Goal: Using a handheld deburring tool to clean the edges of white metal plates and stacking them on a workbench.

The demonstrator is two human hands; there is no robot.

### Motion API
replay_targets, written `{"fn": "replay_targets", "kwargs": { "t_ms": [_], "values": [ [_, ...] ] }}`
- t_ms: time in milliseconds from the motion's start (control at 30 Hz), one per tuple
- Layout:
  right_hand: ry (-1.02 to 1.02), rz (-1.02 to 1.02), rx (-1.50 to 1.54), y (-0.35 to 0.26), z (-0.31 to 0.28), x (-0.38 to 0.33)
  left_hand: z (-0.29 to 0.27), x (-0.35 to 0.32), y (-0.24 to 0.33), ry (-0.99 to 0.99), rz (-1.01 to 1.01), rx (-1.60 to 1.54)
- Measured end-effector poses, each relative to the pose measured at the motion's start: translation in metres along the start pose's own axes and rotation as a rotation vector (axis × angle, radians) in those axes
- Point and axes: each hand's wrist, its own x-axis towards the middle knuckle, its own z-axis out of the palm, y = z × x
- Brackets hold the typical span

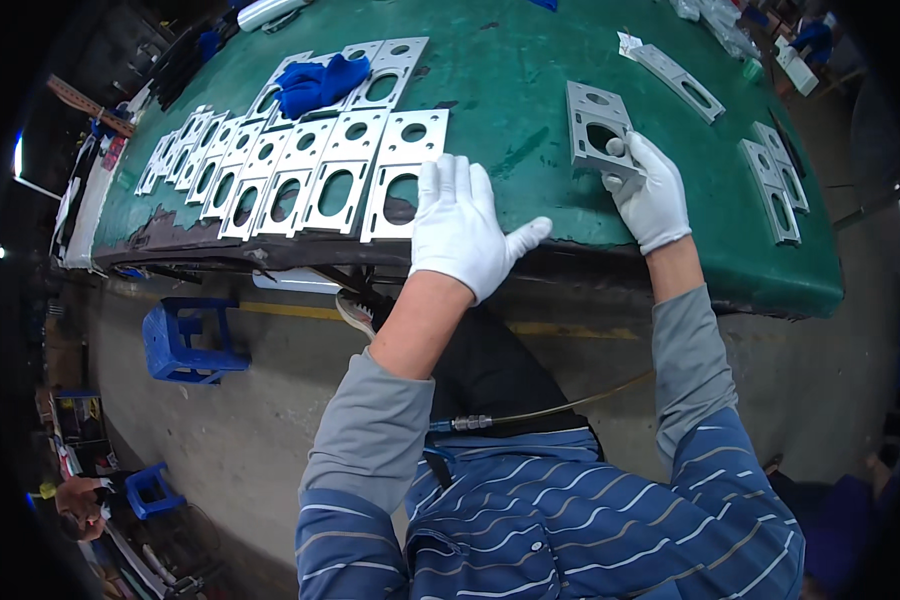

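My right hand (pixel 652 195), in a white glove, grips the near right corner of a silver metal plate (pixel 598 116) with round holes. The thumb and fingers close on its edge, and the plate is tilted up over the green table (pixel 510 70). My left hand (pixel 460 230), gloved too, lies flat with fingers stretched and thumb spread. Its fingers reach over the right side of the last plate (pixel 410 158) in a row of several similar plates (pixel 322 160); whether they press on it I cannot tell. A crumpled blue cloth (pixel 320 85) rests on plates behind the row.
More plates lie to the right: a longer piece (pixel 670 75) farther back and a pair (pixel 767 185) near the right edge. Clear plastic (pixel 725 28) sits at the far right. A blue stool (pixel 180 345) stands on the floor, and a hose (pixel 560 408) crosses near my waist.
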Motion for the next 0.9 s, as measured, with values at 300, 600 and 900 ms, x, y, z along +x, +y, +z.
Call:
{"fn": "replay_targets", "kwargs": {
  "t_ms": [300, 600, 900],
  "values": [
    [-0.029, 0.000, 0.297, -0.001, -0.009, -0.012, 0.039, 0.076, 0.025, 0.151, 0.180, -0.160],
    [-0.074, 0.013, 0.532, -0.006, -0.029, -0.015, 0.021, 0.059, 0.087, -0.025, 0.504, -0.368],
    [-0.047, 0.004, 0.518, -0.005, -0.020, -0.014, -0.021, -0.028, 0.031, 0.380, 0.491, -0.539]
  ]
}}
